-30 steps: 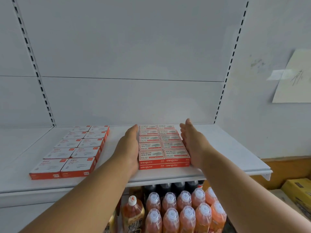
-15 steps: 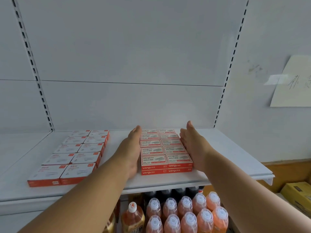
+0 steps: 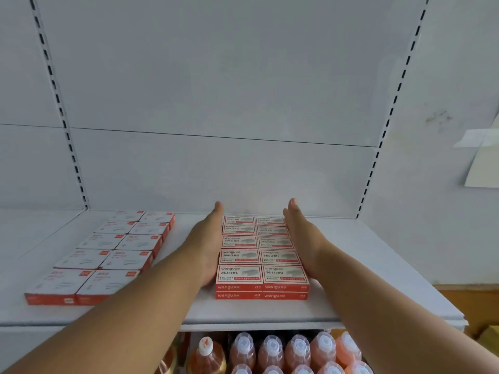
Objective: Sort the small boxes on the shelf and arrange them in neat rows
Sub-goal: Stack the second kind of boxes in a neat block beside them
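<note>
Squaring red stack [image 3: 261, 255] on shelf [image 3: 378, 265]: left hand [image 3: 208, 247], right hand [image 3: 303, 238] flat against sides, fingers straight, grasping nothing. Press evenly inward; avoid toppling top layer.

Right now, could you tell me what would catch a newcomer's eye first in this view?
Most striking is the block of red staple boxes at the middle of the white shelf, two columns wide and two layers high, with the left hand and right hand laid flat against its sides. To the left lies a second block of white-topped boxes. Below the shelf stand orange drink bottles.
</note>
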Action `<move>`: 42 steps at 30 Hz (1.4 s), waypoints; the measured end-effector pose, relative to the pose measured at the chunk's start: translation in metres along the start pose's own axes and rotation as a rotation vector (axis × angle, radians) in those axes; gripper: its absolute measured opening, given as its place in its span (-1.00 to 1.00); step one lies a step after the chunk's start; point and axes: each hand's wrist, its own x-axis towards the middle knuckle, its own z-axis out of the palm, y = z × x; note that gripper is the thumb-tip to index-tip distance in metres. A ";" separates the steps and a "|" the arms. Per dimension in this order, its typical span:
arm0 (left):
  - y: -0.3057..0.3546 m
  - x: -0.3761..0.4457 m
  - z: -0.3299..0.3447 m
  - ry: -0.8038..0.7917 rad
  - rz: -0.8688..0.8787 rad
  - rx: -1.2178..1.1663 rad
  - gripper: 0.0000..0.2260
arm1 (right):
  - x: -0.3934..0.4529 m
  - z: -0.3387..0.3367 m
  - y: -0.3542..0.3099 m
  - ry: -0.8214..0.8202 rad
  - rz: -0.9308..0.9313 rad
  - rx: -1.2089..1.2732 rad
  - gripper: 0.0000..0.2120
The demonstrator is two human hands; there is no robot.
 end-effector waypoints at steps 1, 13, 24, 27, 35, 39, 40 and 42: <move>0.000 0.000 0.000 -0.012 -0.002 0.009 -0.44 | 0.000 0.000 0.000 -0.017 0.000 -0.010 -0.49; 0.018 -0.009 0.005 0.050 0.182 0.168 -0.48 | 0.019 -0.002 -0.019 0.004 0.029 0.080 -0.24; 0.013 0.023 0.006 0.028 0.033 0.172 -0.60 | 0.035 0.002 -0.007 -0.036 -0.064 0.074 -0.27; 0.013 0.022 0.006 0.011 0.027 0.194 -0.60 | 0.036 0.000 -0.008 -0.042 -0.055 0.074 -0.28; 0.021 0.034 0.008 0.089 0.202 0.550 -0.77 | 0.049 -0.001 -0.017 0.049 -0.078 -0.099 -0.59; 0.023 0.049 0.011 0.112 0.248 0.749 -0.74 | 0.057 -0.001 -0.014 0.094 -0.168 -0.291 -0.80; 0.022 0.051 0.012 0.098 0.247 0.798 -0.75 | 0.057 -0.001 -0.012 0.083 -0.155 -0.276 -0.82; 0.019 0.055 0.013 0.088 0.264 0.894 -0.78 | 0.060 0.001 -0.010 0.079 -0.188 -0.335 -0.85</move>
